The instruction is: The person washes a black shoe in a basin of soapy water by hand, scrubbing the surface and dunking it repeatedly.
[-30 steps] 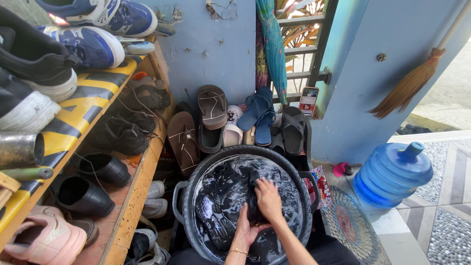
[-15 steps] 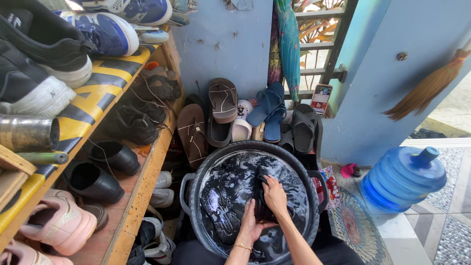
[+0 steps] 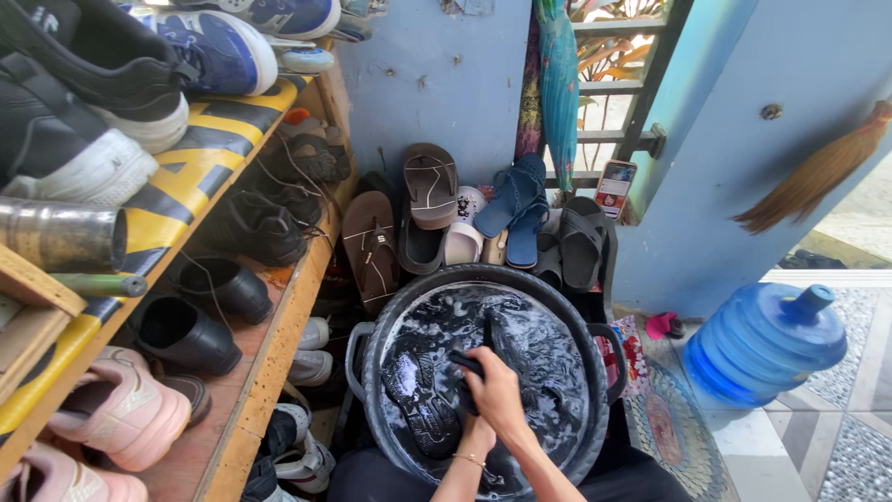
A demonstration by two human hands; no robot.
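Note:
A black round basin (image 3: 372,372) holds soapy water and black shoes. One black shoe (image 3: 418,402) lies sole up on the left side of the basin, and another black shoe (image 3: 525,349) lies at the right. My right hand (image 3: 494,390) is over the middle of the basin, with its fingers closed on a dark, wet shoe part. My left hand (image 3: 477,437) reaches in from below with a thin bracelet on its wrist. Its fingers are hidden under my right hand.
A wooden shoe rack (image 3: 269,372) full of sneakers and black shoes stands at the left. Sandals and slippers (image 3: 432,186) lean on the blue wall behind the basin, beside a phone (image 3: 615,189). A blue water jug (image 3: 764,339) lies at the right, and a broom (image 3: 818,177) leans on the wall.
My right hand has slid left and nearer to me, and it now covers my left hand. The shoe at the right of the basin is now uncovered. The view has shifted slightly left.

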